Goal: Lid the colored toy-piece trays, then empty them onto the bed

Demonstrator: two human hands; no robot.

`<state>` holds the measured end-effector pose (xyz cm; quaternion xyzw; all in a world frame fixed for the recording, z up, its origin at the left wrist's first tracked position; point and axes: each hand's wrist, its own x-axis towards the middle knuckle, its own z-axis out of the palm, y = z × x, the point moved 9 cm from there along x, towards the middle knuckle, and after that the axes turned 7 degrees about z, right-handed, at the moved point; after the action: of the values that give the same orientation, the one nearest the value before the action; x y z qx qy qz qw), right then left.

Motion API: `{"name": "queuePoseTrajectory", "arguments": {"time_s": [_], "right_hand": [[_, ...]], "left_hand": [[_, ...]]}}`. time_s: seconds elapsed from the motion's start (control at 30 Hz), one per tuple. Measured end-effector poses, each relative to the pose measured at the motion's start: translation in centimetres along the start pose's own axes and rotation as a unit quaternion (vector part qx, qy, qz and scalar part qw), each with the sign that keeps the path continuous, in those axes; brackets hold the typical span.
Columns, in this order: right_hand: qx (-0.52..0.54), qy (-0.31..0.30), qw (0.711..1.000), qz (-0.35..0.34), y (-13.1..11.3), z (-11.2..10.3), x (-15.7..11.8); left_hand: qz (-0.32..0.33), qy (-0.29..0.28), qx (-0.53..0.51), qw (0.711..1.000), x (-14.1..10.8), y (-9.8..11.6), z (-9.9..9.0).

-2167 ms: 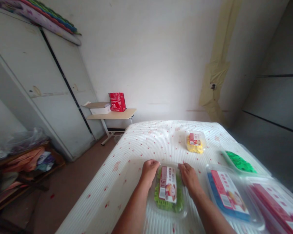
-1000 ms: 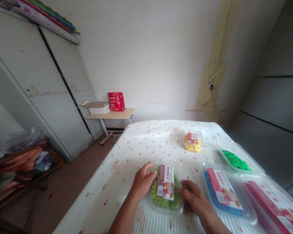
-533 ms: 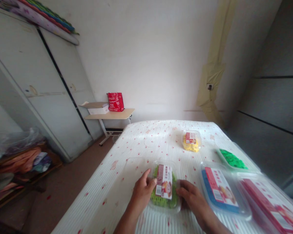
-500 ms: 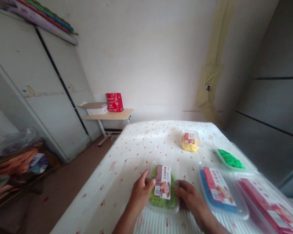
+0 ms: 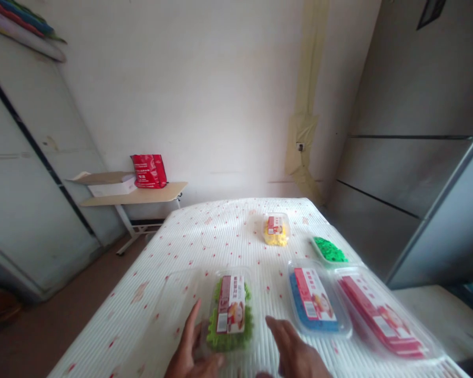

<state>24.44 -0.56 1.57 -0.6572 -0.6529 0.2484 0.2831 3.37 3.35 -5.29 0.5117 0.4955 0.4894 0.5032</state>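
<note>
Box (image 5: pixel 230 310), lime-green inside, on the surface (image 5: pixel 220 241).
Head view: it lies about midway between left and right edges, well short of the far edge. Left hand (image 5: pixel 191 350) is spread at its near-left corner, contact unclear; right hand (image 5: pixel 295 349) is loose, apart from it. Likely light, thin-walled, slippery; both long sides seem the best hold.

Clear box (image 5: pixel 232 311) w/ lt-grn pcs (image 5: pixel 228 342), labelled, flat on cloth (image 5: pixel 224 236)
</note>
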Motion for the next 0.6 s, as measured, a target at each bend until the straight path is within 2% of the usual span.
{"name": "queuePoseTrajectory", "arguments": {"time_s": [0.07,0.1,0.13,0.2,0.27,0.33,0.4,0.5,0.6], "right_hand": [[-0.038,0.034,0.998,-0.041,-1.1,-4.6,0.3],[-0.073,0.059,0.994,-0.047,-1.0,-7.3,1.1],[-0.113,0.108,0.987,-0.033,-0.3,-10.7,2.4],[-0.197,0.202,0.959,0.021,2.4,-17.2,5.7],[-0.258,0.203,0.94,0.088,6.8,-21.2,9.7],[-0.251,0.124,0.945,0.166,12.0,-22.4,13.0],[-0.235,0.091,0.951,0.181,15.3,-22.5,14.8],[-0.209,0.061,0.957,0.191,18.1,-21.1,15.8],[-0.214,0.071,0.954,0.196,19.2,-20.4,16.4]], "left_hand": [[0.001,-0.004,-0.003,1.0,0.3,0.0,0.6],[0.006,-0.007,-0.001,1.0,0.6,0.1,1.0],[0.014,-0.014,0.004,1.0,1.1,0.3,1.4],[0.032,-0.031,0.019,0.999,2.4,0.6,2.4],[0.041,-0.043,0.039,0.997,3.8,0.8,3.5],[0.042,-0.042,0.065,0.996,5.4,0.9,4.5],[0.043,-0.033,0.09,0.995,6.8,1.2,5.3],[0.04,-0.034,0.107,0.993,8.5,1.8,6.7],[0.027,-0.036,0.116,0.992,9.7,2.3,7.9]]}}
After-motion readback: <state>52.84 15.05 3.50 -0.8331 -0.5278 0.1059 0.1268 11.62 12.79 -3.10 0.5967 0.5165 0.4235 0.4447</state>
